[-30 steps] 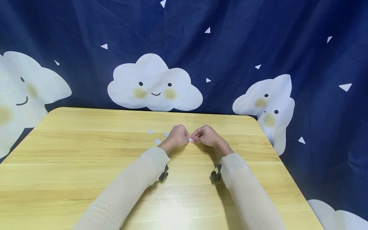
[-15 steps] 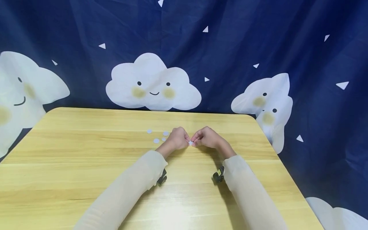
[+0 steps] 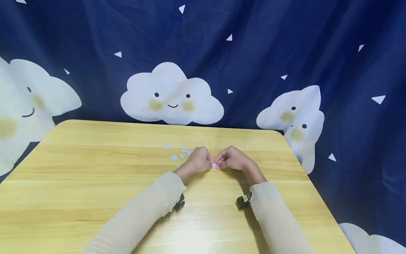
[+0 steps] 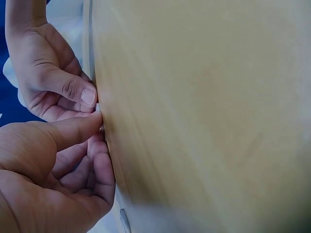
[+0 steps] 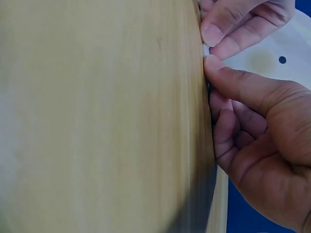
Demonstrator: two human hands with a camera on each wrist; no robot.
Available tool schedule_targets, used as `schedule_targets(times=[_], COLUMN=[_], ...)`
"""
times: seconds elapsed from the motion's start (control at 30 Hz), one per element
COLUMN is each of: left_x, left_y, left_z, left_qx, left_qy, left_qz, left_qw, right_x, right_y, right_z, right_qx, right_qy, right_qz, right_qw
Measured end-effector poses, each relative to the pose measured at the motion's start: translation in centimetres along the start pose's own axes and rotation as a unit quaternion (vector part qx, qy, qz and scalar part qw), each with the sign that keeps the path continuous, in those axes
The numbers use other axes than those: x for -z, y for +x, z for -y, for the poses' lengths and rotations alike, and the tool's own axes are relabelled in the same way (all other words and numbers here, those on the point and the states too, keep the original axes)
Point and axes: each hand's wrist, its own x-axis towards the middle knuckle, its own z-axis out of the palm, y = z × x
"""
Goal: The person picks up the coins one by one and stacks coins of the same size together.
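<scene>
Both hands meet over the table, fingertips almost touching, with a small flat white piece point(image 3: 214, 165) between them. My left hand point(image 3: 200, 159) pinches its left side between thumb and fingers. From the right, my right hand point(image 3: 233, 158) pinches the opposite side. In the left wrist view only a sliver of the white piece point(image 4: 98, 108) shows at the thumb tips. The right wrist view likewise shows just its pale edge point(image 5: 206, 50); the fingers hide its full outline. Several thin white discs lie left of my left hand, among them a larger disc point(image 3: 174, 157).
The wooden table point(image 3: 95, 197) spreads around both arms. Other discs, such as the farthest disc point(image 3: 166, 147), lie flat near the table's far side. Behind the far edge hangs a dark blue curtain point(image 3: 253, 53) with cloud prints. Black wrist cameras sit under both sleeves.
Both hands, still pinching the white piece, have come slightly nearer the body and a little to the right. More of the discs beside the left hand now show. The view has shifted slightly.
</scene>
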Motion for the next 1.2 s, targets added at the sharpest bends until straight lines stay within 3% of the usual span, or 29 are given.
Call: schedule_targets(times=[0.77, 1.2], left_x=[-1.1, -1.6], left_y=[-0.5, -0.4], left_z=[-0.8, -1.6], left_qx=[-0.013, -0.017], left_qy=[0.019, 0.026], left_qz=[0.017, 0.021], left_qw=[0.9996, 0.9993], right_x=[-0.6, 0.4], right_y=[-2.2, -2.6], right_z=[-0.9, -1.3], right_qx=[0.000, 0.014], right_qy=[0.028, 0.029], right_qz=[-0.031, -0.010], right_qw=[0.999, 0.999])
